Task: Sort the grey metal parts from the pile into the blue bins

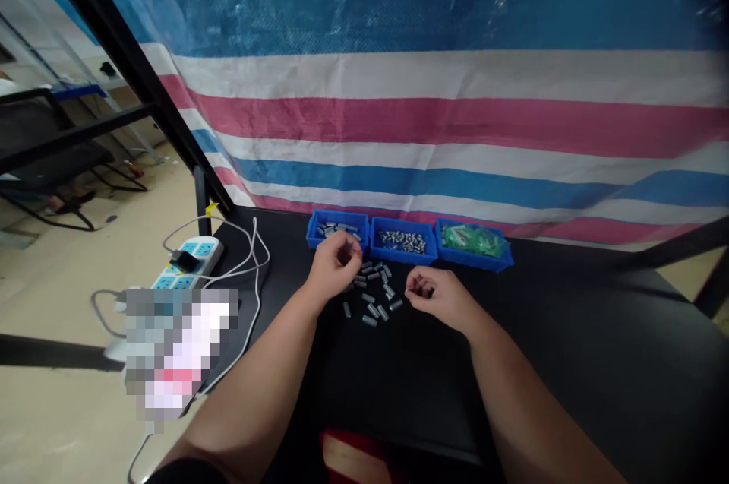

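Note:
My left hand (335, 265) is curled at the front edge of the left blue bin (310, 239), which holds small grey metal cylinders. Its thumb and fingers come together, and whatever they hold cannot be made out. Several loose metal cylinders (370, 321) lie scattered on the black tabletop between my hands. To their right, my right hand (441, 295) is also curled, fingertips together near the cylinders. Its grip is hidden too. The middle blue bin (403, 256) contains small shiny metal parts. Green pieces with some clear plastic (475, 239) fill the right blue bin (484, 262).
A white power strip (208, 247) with a black plug and loose white cables (257, 302) lies along the table's left side. Next to it is a blurred-out patch. Behind the bins hangs a striped tarp (399, 119). Black frame bars (137, 81) stand at both sides.

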`<move>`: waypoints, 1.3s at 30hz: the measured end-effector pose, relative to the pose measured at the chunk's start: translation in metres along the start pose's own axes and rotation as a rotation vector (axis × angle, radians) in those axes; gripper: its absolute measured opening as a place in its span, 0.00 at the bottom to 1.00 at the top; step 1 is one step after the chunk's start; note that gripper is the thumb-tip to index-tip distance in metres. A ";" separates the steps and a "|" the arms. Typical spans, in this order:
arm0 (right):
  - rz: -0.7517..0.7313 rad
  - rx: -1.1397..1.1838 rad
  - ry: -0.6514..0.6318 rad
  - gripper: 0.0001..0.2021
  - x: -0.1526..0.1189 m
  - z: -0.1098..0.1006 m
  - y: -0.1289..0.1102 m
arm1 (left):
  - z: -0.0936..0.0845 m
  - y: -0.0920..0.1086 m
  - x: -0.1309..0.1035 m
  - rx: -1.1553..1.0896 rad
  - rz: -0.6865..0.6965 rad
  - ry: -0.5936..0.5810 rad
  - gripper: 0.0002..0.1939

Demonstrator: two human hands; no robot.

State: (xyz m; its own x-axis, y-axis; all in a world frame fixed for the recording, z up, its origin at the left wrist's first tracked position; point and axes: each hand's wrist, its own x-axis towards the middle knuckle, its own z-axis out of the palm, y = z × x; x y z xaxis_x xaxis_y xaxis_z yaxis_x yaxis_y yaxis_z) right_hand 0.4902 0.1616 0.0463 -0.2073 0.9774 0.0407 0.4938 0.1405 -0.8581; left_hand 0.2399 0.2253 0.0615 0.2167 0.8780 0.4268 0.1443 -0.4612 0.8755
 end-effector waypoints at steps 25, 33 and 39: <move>-0.045 -0.204 -0.161 0.14 -0.001 0.003 -0.004 | 0.010 -0.010 0.009 -0.667 -0.407 0.213 0.22; -0.051 -0.276 -0.156 0.08 0.001 0.008 -0.004 | 0.002 -0.018 0.015 -0.824 -0.500 0.364 0.23; -0.039 -0.245 -0.156 0.07 0.000 0.007 -0.010 | 0.005 -0.014 0.012 -0.795 -0.521 0.267 0.20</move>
State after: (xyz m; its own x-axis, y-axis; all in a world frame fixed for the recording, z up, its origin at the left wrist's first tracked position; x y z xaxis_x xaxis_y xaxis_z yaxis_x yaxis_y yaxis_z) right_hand 0.4793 0.1590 0.0509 -0.3477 0.9373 -0.0241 0.6686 0.2298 -0.7072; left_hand 0.2453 0.2418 0.0538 0.0713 0.9920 -0.1042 -0.5519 0.1262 0.8243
